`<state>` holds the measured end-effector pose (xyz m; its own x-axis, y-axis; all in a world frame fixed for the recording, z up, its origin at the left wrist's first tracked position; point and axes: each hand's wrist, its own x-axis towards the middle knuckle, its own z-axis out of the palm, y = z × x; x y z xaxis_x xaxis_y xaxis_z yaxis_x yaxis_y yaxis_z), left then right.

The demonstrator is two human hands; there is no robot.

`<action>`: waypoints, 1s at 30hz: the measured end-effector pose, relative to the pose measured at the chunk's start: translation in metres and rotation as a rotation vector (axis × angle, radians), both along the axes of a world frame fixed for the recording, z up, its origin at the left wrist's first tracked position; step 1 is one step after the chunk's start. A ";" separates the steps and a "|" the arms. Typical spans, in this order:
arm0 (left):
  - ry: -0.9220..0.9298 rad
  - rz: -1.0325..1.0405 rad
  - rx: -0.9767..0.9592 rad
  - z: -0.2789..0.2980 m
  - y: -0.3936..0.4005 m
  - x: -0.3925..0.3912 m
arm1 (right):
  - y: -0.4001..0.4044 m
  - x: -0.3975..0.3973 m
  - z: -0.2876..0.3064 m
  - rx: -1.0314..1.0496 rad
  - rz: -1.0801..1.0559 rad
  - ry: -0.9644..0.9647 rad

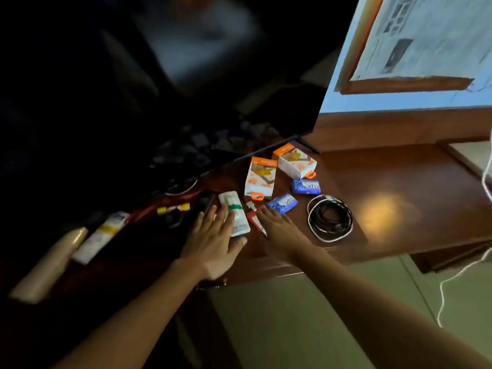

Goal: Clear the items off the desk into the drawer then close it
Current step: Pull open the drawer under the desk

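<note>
1. Dim room, with a glossy dark-brown wooden counter under a pale blue wall; light glares at its 3 o'clock side.
2. Left hand lies flat, fingers spread, over a white tube with a green band; whether it grips the tube I cannot tell.
3. Right hand is also spread, fingertips beside a small red-and-white packet and touching a blue foil pouch.
4. At 12 o'clock from the hands stand two white-and-orange cardboard boxes; a second blue pouch sits at 1 o'clock, and a coiled black-and-white cable at 3 o'clock.
5. Toward 9 o'clock lie a dark phone-like slab, yellow markers, a white-and-yellow tube and a beige cylinder.
6. Judging by this, the task has barely begun: everything is on the counter, and no open drawer shows; a handle at the counter's front edge may be it.
7. Loose cables at 10 o'clock could snag.
</note>
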<state>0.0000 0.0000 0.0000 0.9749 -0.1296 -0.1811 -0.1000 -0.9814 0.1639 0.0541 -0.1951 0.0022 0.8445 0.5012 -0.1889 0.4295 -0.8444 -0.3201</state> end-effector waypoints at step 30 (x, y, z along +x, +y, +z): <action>0.160 0.251 0.151 -0.178 -0.034 -0.115 | -0.008 -0.063 -0.097 -0.142 0.131 -0.013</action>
<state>-0.1146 -0.0345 -0.1781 0.9307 0.1510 -0.3332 0.1633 -0.9865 0.0092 -0.0094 -0.2033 -0.0945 0.7766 0.5763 -0.2545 0.5422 -0.8171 -0.1956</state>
